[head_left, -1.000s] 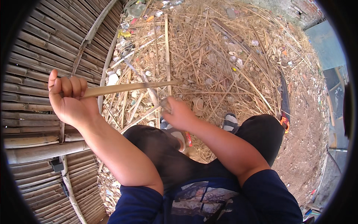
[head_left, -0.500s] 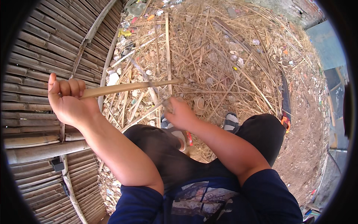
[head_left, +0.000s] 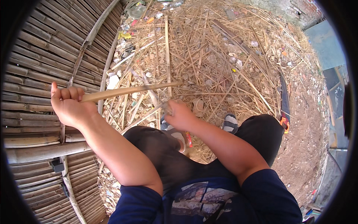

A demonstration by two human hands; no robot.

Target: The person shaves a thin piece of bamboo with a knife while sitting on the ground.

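Note:
My left hand (head_left: 74, 106) is raised at the left, its fingers closed around the thick end of a pale split bamboo strip (head_left: 121, 91). The strip points right, nearly level, and narrows toward its tip. In front of my left knee, my right hand (head_left: 179, 115) grips the handle of a long-bladed knife (head_left: 152, 96). Its blade reaches up and away to the left, crossing the strip near its middle. Motion smears the blade, so whether it touches the strip I cannot tell.
A bamboo slat wall (head_left: 44, 67) stands close on my left. Bamboo splinters and litter (head_left: 209, 63) cover the ground ahead. A handsaw (head_left: 285, 97) with an orange handle lies beside my right knee. Grey-blue panels (head_left: 326, 46) are at the far right.
My left hand has dropped a little and shifted slightly right, with the thick end of the strip. The knife blade has moved slightly; my right hand is nearly where it was.

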